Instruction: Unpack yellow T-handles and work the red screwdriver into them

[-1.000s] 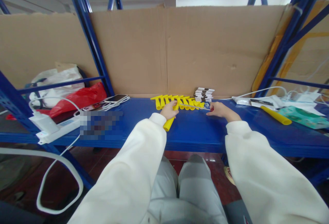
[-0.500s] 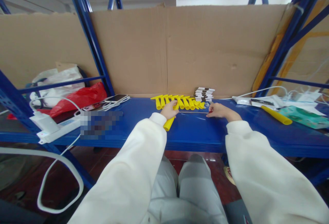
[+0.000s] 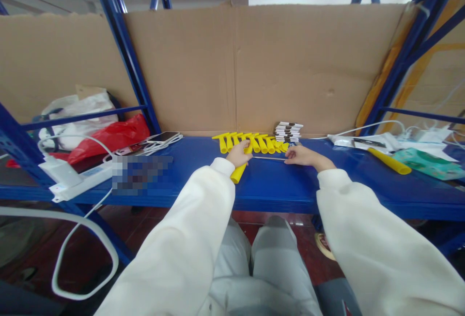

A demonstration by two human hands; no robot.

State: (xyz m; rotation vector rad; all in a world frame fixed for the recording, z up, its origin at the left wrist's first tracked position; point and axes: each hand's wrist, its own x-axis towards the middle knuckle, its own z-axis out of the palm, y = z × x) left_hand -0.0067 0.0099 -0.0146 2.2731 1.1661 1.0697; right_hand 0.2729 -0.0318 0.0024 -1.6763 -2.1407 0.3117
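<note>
Got my left grip [image 3: 239, 155] wrapped round a yellow tube [image 3: 237, 174], right grip [image 3: 298, 155] pinching a thin strip [image 3: 269, 158], more yellow tubes [image 3: 255, 146] lined up just beyond.

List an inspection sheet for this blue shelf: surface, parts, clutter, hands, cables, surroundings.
Surface: glossy blue shelf; pixelated patch hides part at left.
Job's things: row of hollow yellow tubes; small white dark-banded pieces, stacked by the row's right end; front yellow tube; thin pale strip between the hands.
Clutter: red plastic bag, dark-screened phone at left; teal printed packet, loose yellow tube at right.
Left hand: gripping front yellow tube.
Right hand: fingers at strip's right end; pinch too small to confirm.
Cables: thick white cable looping front left; thin white cable at right.
Surroundings: brown cardboard panel, blue metal post.
</note>
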